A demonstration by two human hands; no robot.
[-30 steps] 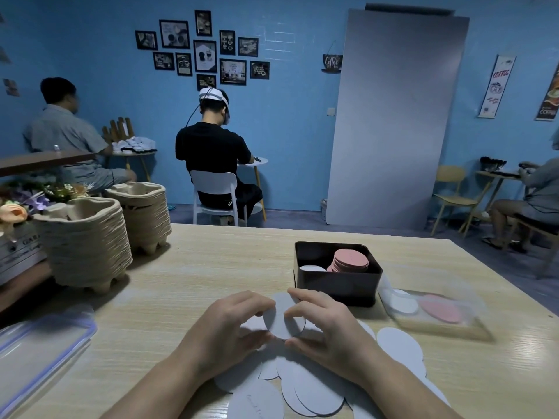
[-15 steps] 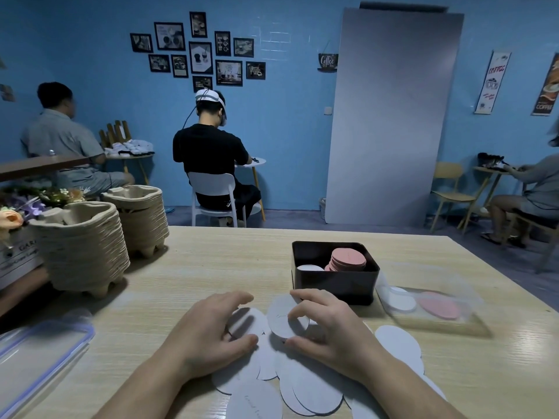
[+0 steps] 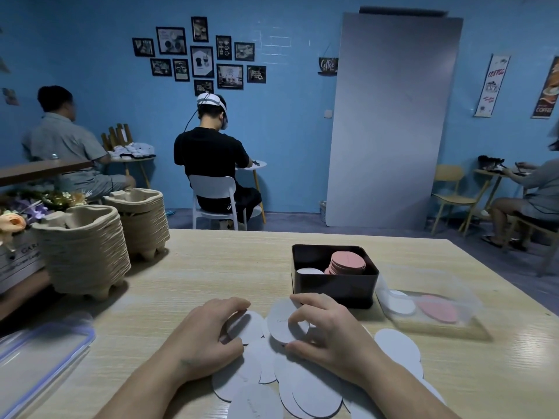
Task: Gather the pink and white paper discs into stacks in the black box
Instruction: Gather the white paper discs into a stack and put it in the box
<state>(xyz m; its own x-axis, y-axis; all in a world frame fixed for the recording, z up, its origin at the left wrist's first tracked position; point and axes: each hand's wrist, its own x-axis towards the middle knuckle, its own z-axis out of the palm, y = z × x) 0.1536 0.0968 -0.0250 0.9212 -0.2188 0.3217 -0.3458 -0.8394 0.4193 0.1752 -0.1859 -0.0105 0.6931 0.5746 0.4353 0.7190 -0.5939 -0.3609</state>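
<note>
Right hand is just in front of the black box, thumb and fingers pinching a tilted white disc by its rim. Left hand, forward-left of the box, curls forefinger and thumb round a flat white disc atop the loose white discs. These are thin, round and overlapping, fanned over the table in front of the box. Inside the box is a slightly leaning pink stack on the right, with a white disc low on the left. The faint marks on the discs are unreadable. Far behind the box, a hanging sign reads "Coffee" and a banner reads "COFFEE".
</note>
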